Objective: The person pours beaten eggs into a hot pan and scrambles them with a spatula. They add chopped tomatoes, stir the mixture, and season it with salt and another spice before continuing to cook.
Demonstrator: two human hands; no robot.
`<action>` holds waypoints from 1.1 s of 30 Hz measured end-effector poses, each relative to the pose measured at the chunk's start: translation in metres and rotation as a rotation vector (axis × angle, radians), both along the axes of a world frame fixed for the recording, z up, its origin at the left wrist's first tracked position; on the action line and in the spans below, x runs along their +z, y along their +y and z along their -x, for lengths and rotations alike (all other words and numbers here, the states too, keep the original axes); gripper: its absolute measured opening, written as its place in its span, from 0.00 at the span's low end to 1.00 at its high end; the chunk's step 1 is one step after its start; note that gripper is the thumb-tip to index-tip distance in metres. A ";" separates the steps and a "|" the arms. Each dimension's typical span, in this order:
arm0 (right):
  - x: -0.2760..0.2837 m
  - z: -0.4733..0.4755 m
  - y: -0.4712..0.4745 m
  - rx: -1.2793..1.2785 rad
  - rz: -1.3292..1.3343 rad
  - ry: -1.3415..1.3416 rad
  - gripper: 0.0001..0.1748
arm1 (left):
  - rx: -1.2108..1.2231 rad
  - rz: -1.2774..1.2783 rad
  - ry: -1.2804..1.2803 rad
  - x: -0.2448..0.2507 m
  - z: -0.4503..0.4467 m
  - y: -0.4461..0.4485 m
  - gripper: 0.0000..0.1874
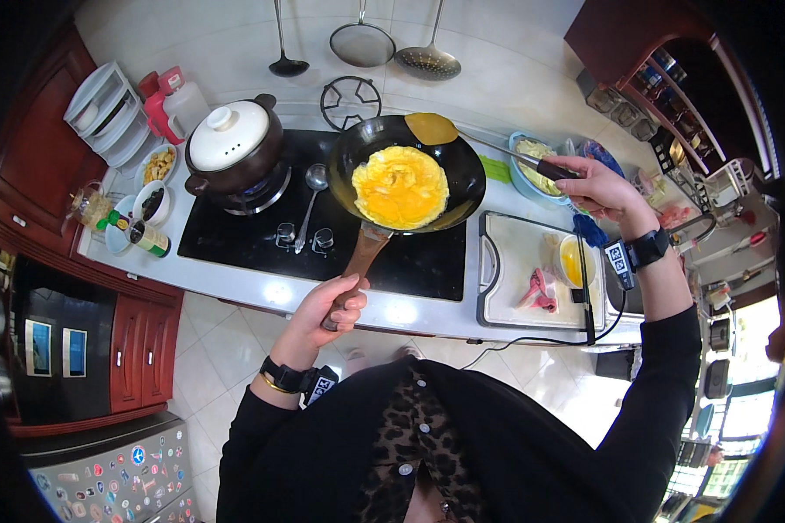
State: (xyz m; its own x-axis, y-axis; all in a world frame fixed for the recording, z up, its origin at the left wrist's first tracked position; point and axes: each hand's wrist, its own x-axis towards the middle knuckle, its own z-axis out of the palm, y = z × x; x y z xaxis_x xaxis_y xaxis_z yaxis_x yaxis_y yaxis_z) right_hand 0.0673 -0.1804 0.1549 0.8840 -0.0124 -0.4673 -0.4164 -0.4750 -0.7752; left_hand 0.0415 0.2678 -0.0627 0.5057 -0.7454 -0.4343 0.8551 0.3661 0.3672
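My left hand [333, 308] grips the wooden handle [365, 252] of a dark wok [466, 186] over the right side of the black glass cooktop [425, 271]. A round yellow egg omelette [400, 188] lies in the wok, its top glossy and its edge paler. My right hand [600, 188] holds a spatula by its dark grip, out to the right of the wok. The spatula's yellowish-brown blade [430, 129] is at the wok's far rim, clear of the egg. Whether the wok rests on its burner is hidden.
At the left, a lidded clay pot [229, 140] stands over a lit blue flame. A metal ladle [311, 202] lies between the burners. To the right, a cutting board [507, 301] carries raw meat [540, 291] and a bowl of yellow liquid [572, 260]. Behind sits a blue basin [518, 173] of chopped greens.
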 end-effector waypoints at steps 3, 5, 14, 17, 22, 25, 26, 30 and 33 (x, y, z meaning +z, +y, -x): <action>-0.006 -0.008 -0.003 -0.037 -0.033 0.050 0.27 | -0.018 0.051 0.024 0.001 0.000 0.001 0.15; -0.008 -0.014 -0.006 -0.083 -0.020 0.126 0.26 | -0.001 0.103 -0.012 0.004 0.002 0.001 0.18; 0.000 -0.052 0.007 -0.023 0.248 0.246 0.21 | 0.079 0.366 0.233 -0.004 -0.004 -0.003 0.22; -0.005 -0.061 0.016 0.280 0.628 0.112 0.22 | 0.030 0.486 0.215 -0.013 -0.005 -0.002 0.21; -0.031 -0.073 0.041 0.627 0.930 -0.221 0.26 | -0.005 0.421 0.141 -0.015 -0.005 0.000 0.16; -0.035 -0.074 0.056 0.653 0.929 -0.298 0.27 | -0.013 0.376 0.096 -0.013 -0.007 0.000 0.16; -0.032 -0.071 0.061 0.658 0.914 -0.308 0.27 | -0.013 0.375 0.095 -0.012 -0.007 0.000 0.16; -0.010 -0.045 0.069 0.697 0.955 -0.377 0.27 | -0.010 0.352 0.089 -0.013 -0.007 0.000 0.16; 0.000 -0.024 0.076 0.747 0.980 -0.461 0.28 | -0.021 0.345 0.075 -0.015 -0.008 0.001 0.16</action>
State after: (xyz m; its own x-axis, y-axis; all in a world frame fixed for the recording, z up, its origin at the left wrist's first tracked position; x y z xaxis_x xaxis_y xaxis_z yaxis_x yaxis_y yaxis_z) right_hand 0.0914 -0.1048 0.1554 0.9004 0.3868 -0.1991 0.3984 -0.9170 0.0206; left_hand 0.0492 0.2690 -0.0777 0.4651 -0.8646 -0.1903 0.8836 0.4399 0.1606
